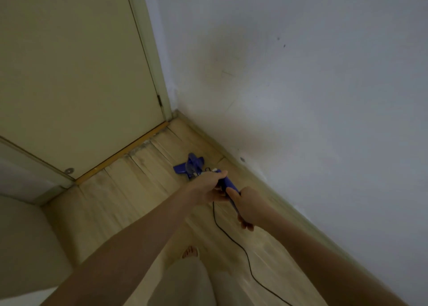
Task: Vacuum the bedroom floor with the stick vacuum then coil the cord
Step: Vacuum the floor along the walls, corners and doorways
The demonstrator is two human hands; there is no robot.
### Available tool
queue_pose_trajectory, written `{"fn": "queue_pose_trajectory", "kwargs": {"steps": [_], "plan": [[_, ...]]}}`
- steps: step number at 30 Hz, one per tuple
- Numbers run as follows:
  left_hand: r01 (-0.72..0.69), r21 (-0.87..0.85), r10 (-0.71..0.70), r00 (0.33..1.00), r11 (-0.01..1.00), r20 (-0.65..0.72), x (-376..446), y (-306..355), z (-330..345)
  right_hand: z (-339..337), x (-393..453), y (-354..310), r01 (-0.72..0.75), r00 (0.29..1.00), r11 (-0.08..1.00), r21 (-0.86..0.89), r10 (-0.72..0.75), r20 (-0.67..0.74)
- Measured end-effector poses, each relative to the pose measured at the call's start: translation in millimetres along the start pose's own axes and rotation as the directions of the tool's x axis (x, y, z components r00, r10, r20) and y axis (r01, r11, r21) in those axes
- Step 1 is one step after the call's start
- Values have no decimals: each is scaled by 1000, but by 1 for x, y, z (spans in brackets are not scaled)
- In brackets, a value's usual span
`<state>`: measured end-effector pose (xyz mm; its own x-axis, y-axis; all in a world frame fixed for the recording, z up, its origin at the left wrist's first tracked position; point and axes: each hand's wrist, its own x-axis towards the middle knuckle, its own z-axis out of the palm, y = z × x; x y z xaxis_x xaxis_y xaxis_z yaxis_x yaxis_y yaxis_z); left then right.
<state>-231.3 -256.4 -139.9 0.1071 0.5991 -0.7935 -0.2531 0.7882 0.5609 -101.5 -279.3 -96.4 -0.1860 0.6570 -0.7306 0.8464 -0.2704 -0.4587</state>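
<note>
Blue is the colour of the stick vacuum (190,165), and it stands on the wooden floor (129,190) in the corner, near the door (69,74) and the wall (301,74). Its head rests flat on the floor, close to the strip along the bottom of the wall. The left hand (209,187) holds the handle higher up, with its fingers wrapped around it. The right hand (246,207) holds the handle just below, and its fingers are curled around it too. The two hands are right beside each other. The black cord (234,238) hangs down from the handle and trails loose across the floor toward the person. I think the vacuuming is in the middle of being done. The cord is not coiled yet, so that job is left for later.
</note>
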Motion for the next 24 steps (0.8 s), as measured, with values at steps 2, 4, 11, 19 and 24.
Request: {"fn": "queue_pose_trajectory", "kwargs": {"steps": [2,4,11,19,24], "plan": [[16,25,-16,1000,1000,9,-22,-20,9,11,-28,14,-10,1000,1000,6,10,8],[36,36,-37,999,999,13,-43,-38,17,20,-55,25,-18,1000,999,31,17,24],[94,217,-102,994,972,27,-96,-71,27,53,-123,42,-37,999,965,261,32,25],[104,326,-103,994,940,-21,-100,-70,-19,118,-110,13,-13,997,846,532,54,-62],[39,320,-27,999,947,-41,-64,-49,-47,122,-61,-18,-35,994,867,498,81,-71]]}}
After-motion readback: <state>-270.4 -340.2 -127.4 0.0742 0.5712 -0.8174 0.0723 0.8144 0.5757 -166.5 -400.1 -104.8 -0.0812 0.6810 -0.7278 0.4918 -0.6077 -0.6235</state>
